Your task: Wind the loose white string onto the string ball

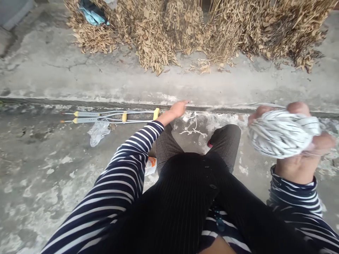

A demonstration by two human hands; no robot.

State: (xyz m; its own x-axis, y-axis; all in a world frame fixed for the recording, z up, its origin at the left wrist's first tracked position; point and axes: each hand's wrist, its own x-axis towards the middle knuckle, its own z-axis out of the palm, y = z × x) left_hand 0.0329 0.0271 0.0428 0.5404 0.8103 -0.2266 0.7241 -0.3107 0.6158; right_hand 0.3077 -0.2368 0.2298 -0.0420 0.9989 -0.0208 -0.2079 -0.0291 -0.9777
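Observation:
Raised at the right, my right hand (321, 143) is wrapped round a thick ball of white cord (284, 134) with dark flecks. A thin strand leaves the top of the ball and runs left toward my left hand (179, 108). That hand is closed in a pinch over the edge of the concrete step, with the strand apparently at its fingertips; the strand is faint there. Below it on the ground lies a short piece of knotted white cord (194, 131).
A pair of grey crutches (106, 116) with yellow pads lies along the step at left, beside a clear plastic bag (98, 133). Dry leafy stalks (159, 31) are heaped on the raised concrete (106, 76). An orange and white packet (150, 165) is by my left leg.

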